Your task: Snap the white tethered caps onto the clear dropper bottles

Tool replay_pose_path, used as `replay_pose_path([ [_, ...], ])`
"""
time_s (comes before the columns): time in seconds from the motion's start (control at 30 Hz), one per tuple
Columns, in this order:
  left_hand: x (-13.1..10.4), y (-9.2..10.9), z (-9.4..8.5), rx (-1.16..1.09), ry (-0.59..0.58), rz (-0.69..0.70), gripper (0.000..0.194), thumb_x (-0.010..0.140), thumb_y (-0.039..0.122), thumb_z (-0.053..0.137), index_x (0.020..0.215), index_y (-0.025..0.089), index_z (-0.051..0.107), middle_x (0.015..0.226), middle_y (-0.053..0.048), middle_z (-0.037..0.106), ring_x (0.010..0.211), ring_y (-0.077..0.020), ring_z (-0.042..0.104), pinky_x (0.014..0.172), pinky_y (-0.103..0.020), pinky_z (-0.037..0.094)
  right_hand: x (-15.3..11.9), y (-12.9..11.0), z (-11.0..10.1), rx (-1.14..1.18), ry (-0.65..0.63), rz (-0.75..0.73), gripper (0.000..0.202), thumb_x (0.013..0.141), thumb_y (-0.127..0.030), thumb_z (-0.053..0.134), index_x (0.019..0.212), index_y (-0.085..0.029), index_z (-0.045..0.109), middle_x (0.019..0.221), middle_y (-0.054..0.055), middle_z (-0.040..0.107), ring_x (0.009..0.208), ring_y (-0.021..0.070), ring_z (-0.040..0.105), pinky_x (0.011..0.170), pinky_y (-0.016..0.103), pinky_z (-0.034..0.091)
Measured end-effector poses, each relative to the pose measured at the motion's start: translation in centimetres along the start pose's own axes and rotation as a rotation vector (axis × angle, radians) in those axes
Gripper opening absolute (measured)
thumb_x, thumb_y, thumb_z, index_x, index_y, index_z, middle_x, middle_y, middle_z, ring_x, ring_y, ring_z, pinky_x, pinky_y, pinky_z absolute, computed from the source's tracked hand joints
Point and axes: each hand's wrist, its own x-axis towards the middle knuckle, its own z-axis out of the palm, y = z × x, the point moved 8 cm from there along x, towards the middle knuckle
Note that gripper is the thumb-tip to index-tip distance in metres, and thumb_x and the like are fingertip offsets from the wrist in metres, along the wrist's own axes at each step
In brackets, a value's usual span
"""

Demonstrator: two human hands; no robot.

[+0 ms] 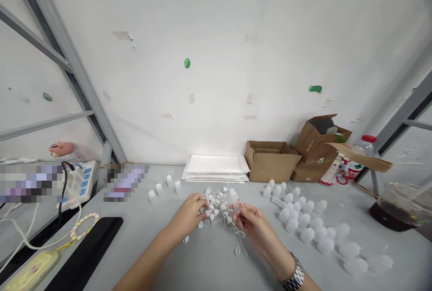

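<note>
In my right hand (pixel 251 221), a small translucent plastic bottle (pixel 234 198) is pinched between thumb and fingers, its top tilted up and slightly left. A thin white strap rises from its top. My left hand (pixel 189 213) reaches into the pile of small white caps with thin straps (pixel 216 201), fingertips closed on a white cap that they partly hide. Several capped bottles (pixel 159 188) stand upright to the left of the pile, beyond my left hand. To the right lie many translucent bottles (pixel 307 235), loosely grouped. One loose cap (pixel 237 250) lies nearer me.
Against the wall are a stack of white envelopes (pixel 218 165), an open cardboard box (pixel 272 167) and a brown paper bag (pixel 312 156). A cup of dark drink (pixel 393 214) stands far right. On the left are a phone (pixel 126 183), a power strip (pixel 79 185) and a black pad (pixel 87 255).
</note>
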Motion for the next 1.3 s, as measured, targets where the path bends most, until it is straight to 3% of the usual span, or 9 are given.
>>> replay_pose_path([
  [0.37,0.1,0.9,0.1,0.038,0.118,0.112,0.009,0.078,0.024,0.056,0.083,0.022,0.063,0.089,-0.004,0.06,0.091,-0.0213,0.051,0.079,-0.032,0.041,-0.2,0.0,0.1,-0.082,0.037,-0.015,0.032,0.067,-0.045,0.07,0.074,-0.014,0.069,0.068,0.004,0.064,0.05,0.0081,0.043,0.052,0.022,0.033],
  [0.57,0.0,0.5,-2.1,-0.255,0.237,-0.042,0.015,0.077,0.034,0.055,0.081,0.021,0.061,0.084,-0.003,0.067,0.083,-0.0201,0.06,0.076,-0.031,0.044,-0.1,-0.9,-1.0,-0.294,0.181,-0.086,0.032,0.061,-0.044,0.073,0.073,-0.015,0.066,0.066,0.003,0.063,0.057,0.0125,0.049,0.058,0.025,0.038],
  [0.7,-0.1,0.5,-2.1,-0.467,0.231,-0.12,0.02,0.071,0.037,0.059,0.078,0.019,0.06,0.077,-0.003,0.069,0.076,-0.0195,0.063,0.065,-0.027,0.045,0.3,-0.3,-2.2,-0.424,0.253,-0.15,0.036,0.059,-0.046,0.072,0.076,-0.016,0.062,0.066,0.002,0.061,0.059,0.0154,0.051,0.056,0.026,0.038],
  [0.93,-0.2,0.6,-1.5,-0.424,0.253,-0.117,0.016,0.072,0.032,0.057,0.081,0.021,0.063,0.078,-0.001,0.071,0.075,-0.0188,0.063,0.06,-0.025,0.043,-0.6,-0.9,-2.4,-0.795,0.386,-0.27,0.021,0.068,-0.036,0.065,0.075,-0.018,0.057,0.057,-0.005,0.049,0.056,0.0143,0.046,0.055,0.025,0.036],
  [1.1,-0.3,0.6,-1.5,-0.475,0.289,-0.109,0.019,0.068,0.029,0.062,0.084,0.021,0.069,0.077,-0.001,0.071,0.074,-0.0185,0.061,0.066,-0.027,0.044,-0.8,-1.1,-1.6,-0.904,0.378,-0.323,0.016,0.069,-0.032,0.063,0.076,-0.019,0.057,0.06,-0.003,0.053,0.057,0.0149,0.048,0.057,0.025,0.038],
  [1.3,-0.2,2.0,-0.9,-0.504,0.163,-0.064,0.017,0.069,0.032,0.063,0.08,0.023,0.072,0.08,-0.003,0.071,0.079,-0.0195,0.06,0.075,-0.029,0.044,-1.0,-1.0,-0.7,-1.033,0.304,-0.407,0.009,0.072,-0.027,0.061,0.075,-0.02,0.057,0.066,-0.002,0.056,0.06,0.0149,0.05,0.058,0.025,0.04],
])
